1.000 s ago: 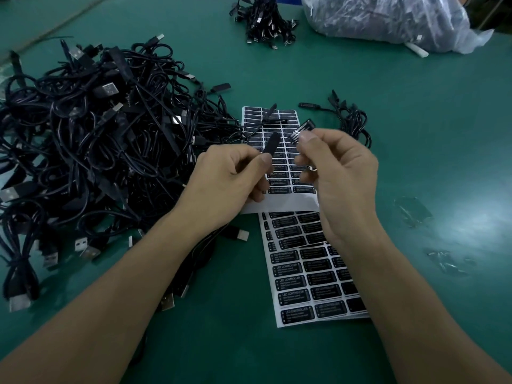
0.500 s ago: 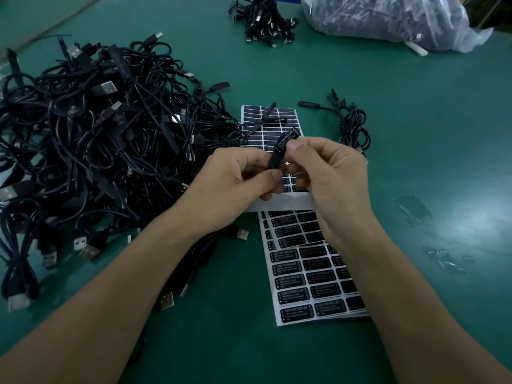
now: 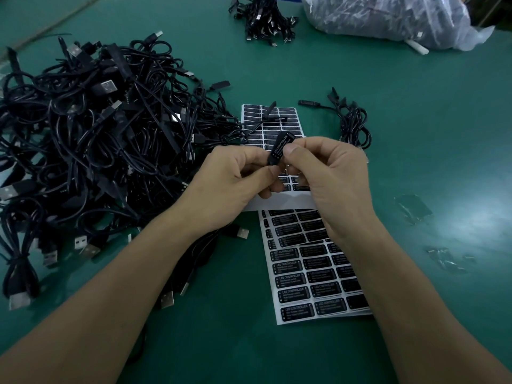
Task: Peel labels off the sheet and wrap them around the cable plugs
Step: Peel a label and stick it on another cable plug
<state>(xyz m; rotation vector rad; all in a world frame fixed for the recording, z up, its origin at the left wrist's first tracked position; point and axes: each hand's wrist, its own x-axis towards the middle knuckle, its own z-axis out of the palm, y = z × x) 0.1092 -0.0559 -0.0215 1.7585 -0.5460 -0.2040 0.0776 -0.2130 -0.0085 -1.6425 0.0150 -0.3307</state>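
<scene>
Cable plug: a slim black cable plug (image 3: 274, 158) is held tilted above the label sheets, between both hands, with its upper end leaning right.
Label: a black label (image 3: 280, 146) printed "LED CONTROLLER" in white lies along the plug's near face.
Left hand: the left hand (image 3: 235, 180) pinches the plug's lower end between the thumb and curled fingers.
Right hand: the right hand (image 3: 331, 176) has its thumb tip pressed on the label and its fingers curled behind the plug.
Far sheet: the far sheet (image 3: 288, 126) lies flat on the counter, partly hidden by the hands, with a thin cable across its far end.
Near sheet: the near sheet (image 3: 310, 284) has rows of black labels on white backing, and its top edge is tucked under the far sheet.
Cable pile: a big tangled cable pile (image 3: 97, 139) of black USB leads lies to the left.
Coiled cable: a single coiled cable (image 3: 356, 126) lies just beyond the right hand.
Bundle: a tied bundle (image 3: 266, 20) of cables lies at the far edge.
Bag: a clear plastic bag (image 3: 388, 20) lies at the far right.
Counter: the counter (image 3: 429, 128) is green, with clear plastic scraps (image 3: 414, 207) on its right side.
</scene>
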